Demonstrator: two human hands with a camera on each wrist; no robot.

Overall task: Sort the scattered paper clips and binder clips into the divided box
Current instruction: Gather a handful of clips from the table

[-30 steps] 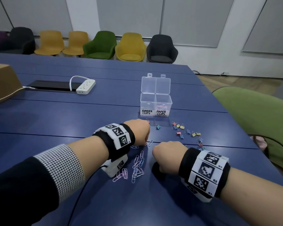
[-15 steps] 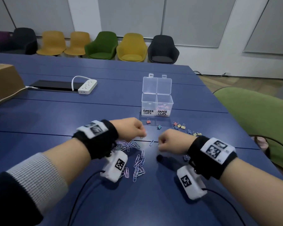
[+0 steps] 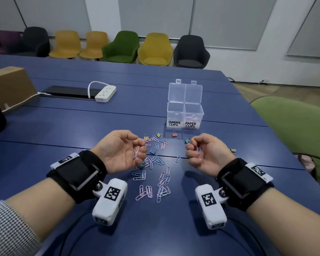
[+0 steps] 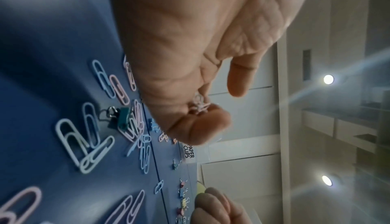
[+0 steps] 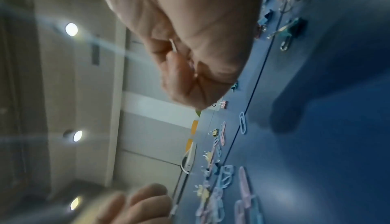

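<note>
1. Clips (image 3: pixel 151 174) are lying scattered on the blue table (image 3: pixel 63 137), and the list runs from the left side across to the right.
2. At the far left a cardboard box (image 3: pixel 9 85) is sitting on the table, with a white power strip (image 3: pixel 105 91) lying further right.
3. The left hand (image 3: pixel 118 150) is hovering palm-up over the table, its fingers curling round a small bunch of pink paper clips (image 3: pixel 136 152) that is resting in the palm.
4. Between the hands, paper clips are spreading in a loose heap towards the near edge, and a few binder clips (image 3: pixel 156 135) are lying mixed among them further back.
5. Behind the heap the divided box (image 3: pixel 185 115) is standing with its lid raised; some paper clips are already lying in its right cell, labelled PAPER CLIPS.
6. The right hand (image 3: pixel 205 152) is also turning palm-up, its thumb and fingers pinching a few paper clips upright.
7. More binder clips are lying just beyond that wrist, partly hidden.
</note>
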